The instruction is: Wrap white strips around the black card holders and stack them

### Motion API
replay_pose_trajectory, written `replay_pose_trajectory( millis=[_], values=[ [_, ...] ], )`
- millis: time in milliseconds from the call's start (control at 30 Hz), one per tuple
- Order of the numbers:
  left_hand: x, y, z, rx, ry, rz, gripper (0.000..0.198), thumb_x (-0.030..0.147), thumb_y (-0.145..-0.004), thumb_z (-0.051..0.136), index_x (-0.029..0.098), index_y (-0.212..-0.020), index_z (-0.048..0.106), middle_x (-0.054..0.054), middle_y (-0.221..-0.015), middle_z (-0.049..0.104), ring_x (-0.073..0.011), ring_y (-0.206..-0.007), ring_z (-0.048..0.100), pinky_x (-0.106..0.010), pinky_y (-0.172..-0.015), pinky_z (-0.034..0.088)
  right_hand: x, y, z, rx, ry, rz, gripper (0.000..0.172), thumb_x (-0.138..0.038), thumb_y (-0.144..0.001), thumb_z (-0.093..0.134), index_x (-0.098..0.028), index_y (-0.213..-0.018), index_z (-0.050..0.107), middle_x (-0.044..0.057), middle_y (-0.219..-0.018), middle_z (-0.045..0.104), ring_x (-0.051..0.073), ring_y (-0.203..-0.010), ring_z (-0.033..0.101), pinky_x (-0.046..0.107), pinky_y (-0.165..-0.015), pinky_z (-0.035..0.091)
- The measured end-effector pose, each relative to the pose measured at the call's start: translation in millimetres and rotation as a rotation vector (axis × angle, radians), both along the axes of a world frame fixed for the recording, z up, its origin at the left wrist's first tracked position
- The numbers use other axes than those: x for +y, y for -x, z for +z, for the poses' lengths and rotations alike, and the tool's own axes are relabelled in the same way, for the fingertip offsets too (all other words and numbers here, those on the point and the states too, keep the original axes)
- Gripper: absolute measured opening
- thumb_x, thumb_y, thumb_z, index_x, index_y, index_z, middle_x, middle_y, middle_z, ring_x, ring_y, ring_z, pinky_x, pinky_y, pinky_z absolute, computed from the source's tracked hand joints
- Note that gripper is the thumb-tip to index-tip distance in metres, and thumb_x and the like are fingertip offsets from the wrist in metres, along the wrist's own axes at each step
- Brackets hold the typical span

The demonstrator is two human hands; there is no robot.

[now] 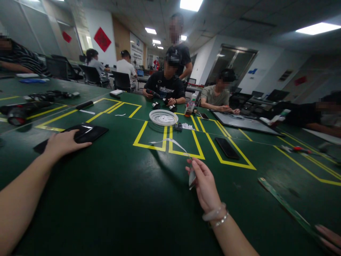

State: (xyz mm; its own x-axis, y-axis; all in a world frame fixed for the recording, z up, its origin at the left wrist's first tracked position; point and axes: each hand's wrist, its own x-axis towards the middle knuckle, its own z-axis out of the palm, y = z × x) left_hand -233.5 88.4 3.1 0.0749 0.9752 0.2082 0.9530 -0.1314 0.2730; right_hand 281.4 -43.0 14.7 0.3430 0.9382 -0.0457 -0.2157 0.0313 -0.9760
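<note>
Stretches a bare left forearm (22, 202) up from the frame's lower left corner, nearest the camera, and rests the left hand (62, 144), loose and spread, on a flat black object (97, 133) at left on the green table (119, 213). Well apart from it, just right of centre, pinches a thin white strip (179, 144) in the fingertips of the right hand (205, 179), letting it trail to mid-frame. Looks featherlight, limp and easily torn; calls for a light hold near an end, without hard tugs. Seems best to lift the smooth black object by an edge; may slide under a flat palm.
</note>
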Motion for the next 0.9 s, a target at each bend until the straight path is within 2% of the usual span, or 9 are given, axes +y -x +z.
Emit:
replay_pose_trajectory(
  millis=[100, 267, 367, 467, 567, 700, 767, 833, 900],
  values=[
    [-3.2, -36.3, 9.8, 0.075, -0.005, 0.002, 0.094, 0.070, -0.080, 0.056, -0.005, -0.135, 0.050, -0.026, -0.123, 0.060, -0.0507, -0.115, 0.051, -0.062, -0.094, 0.038, 1.0, -2.4, 0.2, 0.055, -0.010, -0.058, 0.052, -0.047, -0.067, 0.084, -0.022, -0.109, 0.069, 0.003, -0.109, 0.073, 0.017, -0.090, 0.070, 0.027, -0.078, 0.057],
    [-24.0, -124.3, 14.3, 0.100, -0.013, -0.375, 0.082, 0.063, -0.075, 0.070, 0.017, -0.140, 0.051, -0.011, -0.139, 0.052, -0.0328, -0.129, 0.046, -0.051, -0.117, 0.021, 1.8, -5.2, -1.1, 0.050, -0.049, -0.057, 0.049, -0.046, -0.072, 0.082, -0.022, -0.112, 0.068, 0.004, -0.110, 0.072, 0.018, -0.090, 0.070, 0.027, -0.074, 0.056],
    [-50.6, -171.2, 12.6, 0.043, 0.003, -0.649, 0.082, 0.056, -0.072, 0.077, 0.023, -0.141, 0.050, -0.008, -0.141, 0.051, -0.0310, -0.131, 0.045, -0.051, -0.120, 0.017, 2.2, -4.7, -3.6, 0.011, -0.067, -0.039, 0.049, -0.047, -0.074, 0.080, -0.022, -0.114, 0.066, 0.004, -0.113, 0.071, 0.018, -0.092, 0.069, 0.028, -0.075, 0.056],
    [-75.5, -202.3, 8.5, -0.006, 0.045, -0.850, 0.086, 0.050, -0.069, 0.083, 0.025, -0.143, 0.047, -0.008, -0.143, 0.048, -0.0314, -0.133, 0.043, -0.053, -0.120, 0.016, 2.4, -2.6, -6.4, -0.037, -0.110, 0.002, 0.049, -0.047, -0.076, 0.078, -0.023, -0.117, 0.065, 0.005, -0.113, 0.072, 0.019, -0.092, 0.070, 0.033, -0.083, 0.056],
    [-88.7, -217.9, 2.6, -0.009, 0.075, -0.944, 0.088, 0.050, -0.069, 0.085, 0.026, -0.144, 0.046, -0.008, -0.145, 0.046, -0.0322, -0.134, 0.042, -0.055, -0.120, 0.016, 1.1, 0.5, -7.7, -0.087, -0.136, 0.100, 0.046, -0.047, -0.079, 0.076, -0.024, -0.118, 0.065, 0.005, -0.112, 0.073, 0.019, -0.091, 0.070, 0.038, -0.093, 0.053],
    [-92.7, -222.4, -1.4, -0.016, -0.006, -1.001, 0.088, 0.058, -0.072, 0.082, 0.022, -0.144, 0.047, -0.013, -0.143, 0.048, -0.0344, -0.132, 0.046, -0.054, -0.118, 0.024, -2.4, 4.4, -7.1, -0.208, -0.136, 0.268, 0.041, -0.046, -0.082, 0.073, -0.025, -0.117, 0.065, 0.006, -0.114, 0.072, 0.020, -0.094, 0.070, 0.040, -0.093, 0.053],
    [-94.3, -220.9, -0.6, -0.070, -0.084, -1.047, 0.074, 0.057, -0.079, 0.077, 0.021, -0.139, 0.052, -0.012, -0.136, 0.055, -0.0316, -0.125, 0.052, -0.048, -0.113, 0.036, -4.8, 6.0, -6.3, -0.352, -0.146, 0.365, 0.037, -0.043, -0.083, 0.072, -0.025, -0.115, 0.066, 0.006, -0.112, 0.072, 0.021, -0.096, 0.069, 0.040, -0.091, 0.053],
    [-96.5, -218.6, 0.6, -0.136, -0.222, -1.071, 0.047, 0.048, -0.090, 0.069, 0.021, -0.128, 0.059, -0.010, -0.123, 0.063, -0.0259, -0.111, 0.060, -0.038, -0.098, 0.048, -7.7, 8.0, -5.1, -0.586, -0.162, 0.449, 0.031, -0.038, -0.084, 0.070, -0.024, -0.112, 0.069, 0.006, -0.109, 0.072, 0.022, -0.096, 0.068, 0.040, -0.089, 0.052],
    [-98.5, -216.9, 1.3, -0.133, -0.377, -1.032, 0.026, 0.035, -0.097, 0.062, 0.022, -0.119, 0.062, -0.008, -0.110, 0.066, -0.0209, -0.095, 0.064, -0.032, -0.084, 0.051, -11.2, 10.4, -3.7, -0.844, -0.186, 0.508, 0.026, -0.031, -0.083, 0.070, -0.025, -0.109, 0.071, 0.005, -0.105, 0.073, 0.023, -0.095, 0.067, 0.042, -0.091, 0.049]
  ],
)
